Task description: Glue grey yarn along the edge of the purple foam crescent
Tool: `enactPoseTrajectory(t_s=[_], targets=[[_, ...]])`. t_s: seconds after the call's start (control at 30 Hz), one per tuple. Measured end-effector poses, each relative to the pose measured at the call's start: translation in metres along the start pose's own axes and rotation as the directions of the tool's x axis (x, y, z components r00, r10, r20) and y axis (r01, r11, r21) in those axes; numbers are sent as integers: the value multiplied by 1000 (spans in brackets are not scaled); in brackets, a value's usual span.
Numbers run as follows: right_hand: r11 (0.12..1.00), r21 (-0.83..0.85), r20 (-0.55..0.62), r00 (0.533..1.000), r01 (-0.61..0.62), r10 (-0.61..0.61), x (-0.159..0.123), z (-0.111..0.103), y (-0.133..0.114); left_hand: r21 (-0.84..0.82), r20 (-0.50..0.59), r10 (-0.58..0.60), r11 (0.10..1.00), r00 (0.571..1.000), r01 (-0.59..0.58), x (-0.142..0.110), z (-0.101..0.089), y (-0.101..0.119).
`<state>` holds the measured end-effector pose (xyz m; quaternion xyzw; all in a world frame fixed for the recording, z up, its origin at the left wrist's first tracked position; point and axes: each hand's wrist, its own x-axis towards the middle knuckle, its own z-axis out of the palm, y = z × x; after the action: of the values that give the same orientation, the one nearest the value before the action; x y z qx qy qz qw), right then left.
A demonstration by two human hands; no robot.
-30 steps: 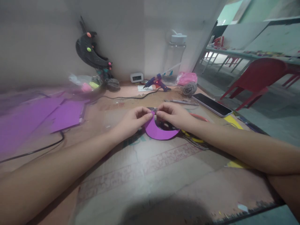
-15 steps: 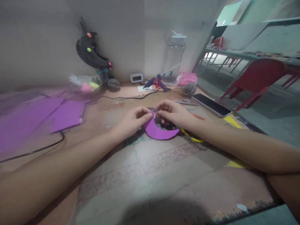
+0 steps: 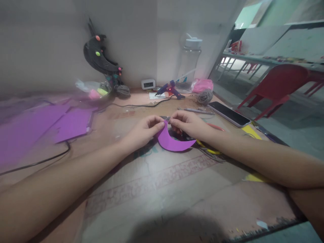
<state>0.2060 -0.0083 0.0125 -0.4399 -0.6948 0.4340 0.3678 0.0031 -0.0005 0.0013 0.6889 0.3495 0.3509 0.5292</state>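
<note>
My left hand (image 3: 143,131) and my right hand (image 3: 188,123) meet at the middle of the table, both pinching the upper tip of a purple crescent-shaped foam piece (image 3: 170,141). The crescent curves down and to the right, its lower edge near the cardboard table surface (image 3: 157,189). Fingers of both hands are closed on the tip. Under my right wrist lie yellow and red-handled tools (image 3: 211,150), partly hidden.
Purple foam sheets (image 3: 58,125) lie at the left with a black cable (image 3: 37,163). A glue gun (image 3: 169,89), a small clock (image 3: 148,83), a water jug (image 3: 188,64), twine (image 3: 204,96) and a black moon craft (image 3: 101,60) stand at the back. A phone (image 3: 229,113) lies right. Red chair (image 3: 278,84) beyond.
Hardly anything moved; my right hand shifted slightly on the crescent's tip and the crescent turned a little flatter.
</note>
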Motion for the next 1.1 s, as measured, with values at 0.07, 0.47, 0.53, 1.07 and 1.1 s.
enactPoseTrajectory(t_s=[0.07, 0.47, 0.53, 1.07, 1.1], targets=[[1000, -12, -2, 1000, 9, -9, 0, 0, 1, -4, 3, 4, 1000, 1000, -4, 0, 0, 0], [991, -130, 57, 998, 35, -28, -3, -2, -4, -17, -9, -15, 1000, 1000, 14, 1, 2, 2], [991, -125, 63, 997, 51, -43, -3, -3, -2, -16, -9, -18, 1000, 1000, 18, 1, 2, 2], [993, -84, -43, 996, 77, -81, -1, -2, 3, -7, -10, -5, 1000, 1000, 5, 0, 0, 0], [994, -87, -42, 996, 73, -77, -1, -2, 3, -6, -10, -6, 1000, 1000, 6, 0, 0, 0]])
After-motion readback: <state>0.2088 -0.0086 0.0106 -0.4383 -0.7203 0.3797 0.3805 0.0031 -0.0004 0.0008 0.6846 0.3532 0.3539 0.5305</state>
